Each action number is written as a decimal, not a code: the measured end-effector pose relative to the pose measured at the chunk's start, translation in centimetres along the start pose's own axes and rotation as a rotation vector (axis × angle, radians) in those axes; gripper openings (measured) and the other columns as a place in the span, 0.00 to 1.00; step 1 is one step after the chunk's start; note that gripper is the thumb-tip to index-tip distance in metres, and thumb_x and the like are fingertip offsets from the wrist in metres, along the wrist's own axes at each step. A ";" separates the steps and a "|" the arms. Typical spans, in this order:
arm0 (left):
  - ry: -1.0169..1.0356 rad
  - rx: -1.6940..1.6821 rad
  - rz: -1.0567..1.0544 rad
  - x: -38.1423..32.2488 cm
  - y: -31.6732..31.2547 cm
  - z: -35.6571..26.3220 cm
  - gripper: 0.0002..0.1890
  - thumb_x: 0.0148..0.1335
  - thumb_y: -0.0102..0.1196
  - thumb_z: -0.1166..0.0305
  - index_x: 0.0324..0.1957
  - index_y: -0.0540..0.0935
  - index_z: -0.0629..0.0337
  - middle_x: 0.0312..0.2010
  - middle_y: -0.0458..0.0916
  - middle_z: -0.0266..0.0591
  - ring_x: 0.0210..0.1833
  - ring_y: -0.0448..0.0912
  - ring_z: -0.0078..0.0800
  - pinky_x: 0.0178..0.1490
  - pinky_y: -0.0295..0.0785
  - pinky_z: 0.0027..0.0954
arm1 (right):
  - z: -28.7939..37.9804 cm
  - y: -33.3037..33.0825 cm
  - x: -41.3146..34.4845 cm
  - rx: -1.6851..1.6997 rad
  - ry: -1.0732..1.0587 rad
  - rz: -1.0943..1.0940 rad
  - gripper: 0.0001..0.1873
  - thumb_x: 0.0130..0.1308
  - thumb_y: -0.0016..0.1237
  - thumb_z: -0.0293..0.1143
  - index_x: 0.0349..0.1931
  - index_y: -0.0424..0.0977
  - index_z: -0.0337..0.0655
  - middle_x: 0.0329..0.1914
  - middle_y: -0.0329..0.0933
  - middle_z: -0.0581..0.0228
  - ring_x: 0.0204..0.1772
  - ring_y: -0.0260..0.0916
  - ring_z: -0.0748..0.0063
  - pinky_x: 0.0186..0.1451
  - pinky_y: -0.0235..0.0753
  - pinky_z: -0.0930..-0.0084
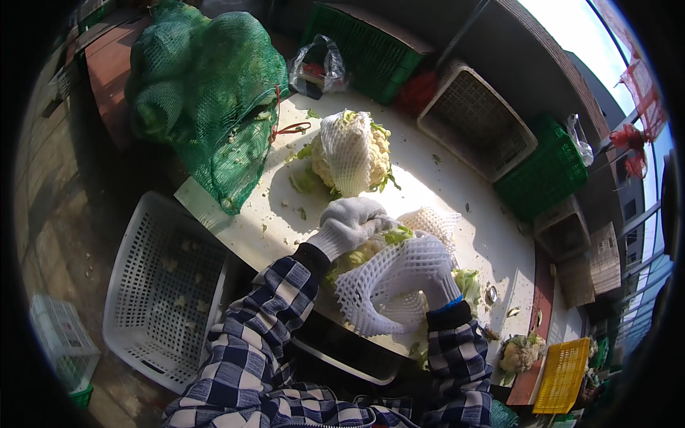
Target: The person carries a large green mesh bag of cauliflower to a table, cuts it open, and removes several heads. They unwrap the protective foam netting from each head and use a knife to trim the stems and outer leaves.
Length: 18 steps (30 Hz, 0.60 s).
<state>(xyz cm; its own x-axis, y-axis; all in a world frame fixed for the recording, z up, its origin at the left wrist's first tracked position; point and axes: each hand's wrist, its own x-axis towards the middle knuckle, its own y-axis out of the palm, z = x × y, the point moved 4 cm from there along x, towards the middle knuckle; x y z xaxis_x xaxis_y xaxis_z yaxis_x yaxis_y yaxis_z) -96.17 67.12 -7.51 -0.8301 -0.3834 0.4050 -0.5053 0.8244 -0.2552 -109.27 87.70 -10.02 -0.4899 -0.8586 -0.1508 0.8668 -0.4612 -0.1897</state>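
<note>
My left hand, in a grey knit glove, is curled, with its fingertips at the green leaves of a cauliflower. What it grips is unclear. My right hand, gloved too, reaches through a white foam net sleeve, which drapes around it and opens towards me. The right fingers are mostly hidden by the net. Partly covered under both hands lies the pale cauliflower head. Just beyond stands another cauliflower with a foam net over it. More foam netting lies past my right hand.
A green mesh sack of produce covers the white table's far left. A white perforated crate sits below left. Crates line the back. At right are a tape roll, a loose cauliflower and a yellow basket.
</note>
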 end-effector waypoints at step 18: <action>0.380 0.810 -0.026 -6.4 6.1 0.1 0.30 0.64 0.54 0.52 0.66 0.71 0.50 0.68 0.65 0.43 0.73 0.60 0.43 0.72 0.60 0.57 | -3.9 -2.0 -6.2 0.126 0.056 -0.192 0.10 0.72 0.47 0.31 0.48 0.79 0.44 0.51 0.79 0.67 0.52 0.76 0.68 0.57 0.76 0.73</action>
<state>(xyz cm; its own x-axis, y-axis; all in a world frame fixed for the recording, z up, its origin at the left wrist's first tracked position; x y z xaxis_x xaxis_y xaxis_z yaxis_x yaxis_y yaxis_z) -93.95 74.59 -11.76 -0.7546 -0.1156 0.6459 -0.6538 0.2156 -0.7253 -108.36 94.87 -12.51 -0.6483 -0.7402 -0.1782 0.7602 -0.6422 -0.0983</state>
